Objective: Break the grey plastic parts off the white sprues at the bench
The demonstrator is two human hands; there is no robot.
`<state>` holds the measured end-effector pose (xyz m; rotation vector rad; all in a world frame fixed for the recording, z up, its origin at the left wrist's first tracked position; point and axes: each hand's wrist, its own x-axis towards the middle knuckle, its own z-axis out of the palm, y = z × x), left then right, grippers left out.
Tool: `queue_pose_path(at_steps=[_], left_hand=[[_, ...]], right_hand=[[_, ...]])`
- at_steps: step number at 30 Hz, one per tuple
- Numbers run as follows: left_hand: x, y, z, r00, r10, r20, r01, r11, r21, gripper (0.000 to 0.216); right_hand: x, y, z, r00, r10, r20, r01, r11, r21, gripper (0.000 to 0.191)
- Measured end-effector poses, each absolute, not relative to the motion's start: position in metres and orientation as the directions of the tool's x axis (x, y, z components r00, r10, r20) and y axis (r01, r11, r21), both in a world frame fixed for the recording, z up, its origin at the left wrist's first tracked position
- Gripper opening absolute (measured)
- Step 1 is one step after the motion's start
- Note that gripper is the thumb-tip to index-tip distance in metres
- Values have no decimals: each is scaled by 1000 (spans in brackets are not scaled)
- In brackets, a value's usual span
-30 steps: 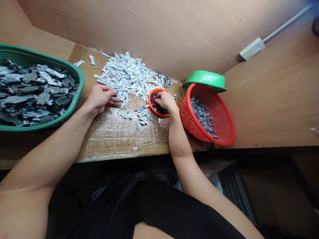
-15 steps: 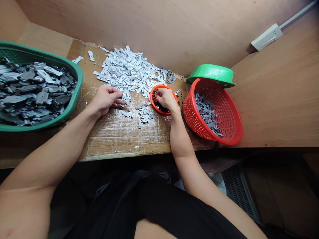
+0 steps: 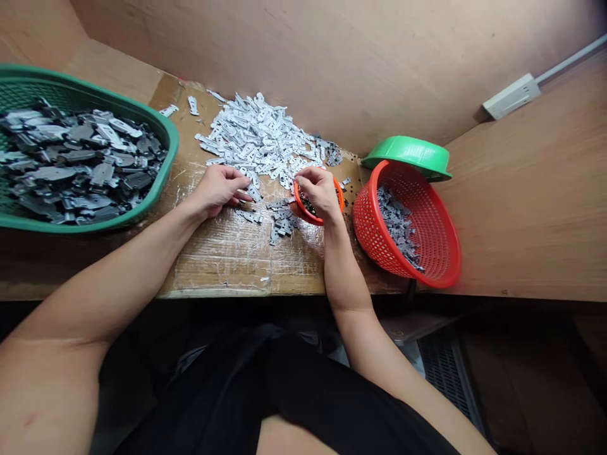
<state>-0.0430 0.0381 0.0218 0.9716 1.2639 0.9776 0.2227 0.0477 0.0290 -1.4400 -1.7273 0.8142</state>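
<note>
My left hand (image 3: 219, 188) rests on the taped cardboard work surface (image 3: 222, 253), fingers curled at the near edge of a big pile of small silvery metal pieces (image 3: 258, 140); what they pinch is too small to name. My right hand (image 3: 321, 189) lies over a small orange dish (image 3: 308, 212) of tiny dark parts, fingertips pinched together above its rim. A small cluster of grey metal pieces (image 3: 277, 220) lies between the two hands.
A green basket (image 3: 161, 189) full of dark grey metal parts stands at the left. A red mesh basket (image 3: 427, 265) with grey pieces sits at the right, a green bowl (image 3: 408, 153) behind it. Wooden walls enclose the bench; a white power strip (image 3: 511, 98) hangs on the right wall.
My right hand has lifted from inside the orange dish to its far rim, fingers pinched. My left hand has stayed at the pile's edge, and the view shifted slightly.
</note>
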Motion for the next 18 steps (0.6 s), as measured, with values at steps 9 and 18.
queue_pose_path(at_steps=[9, 18], left_hand=[[-40, 30, 28, 74, 949, -306, -73, 311, 948, 27], [-40, 30, 27, 109, 947, -302, -62, 310, 949, 26]], right_hand=[[145, 36, -3, -84, 996, 26, 171, 40, -984, 48], [161, 33, 7, -137, 990, 39, 319, 81, -944, 47]])
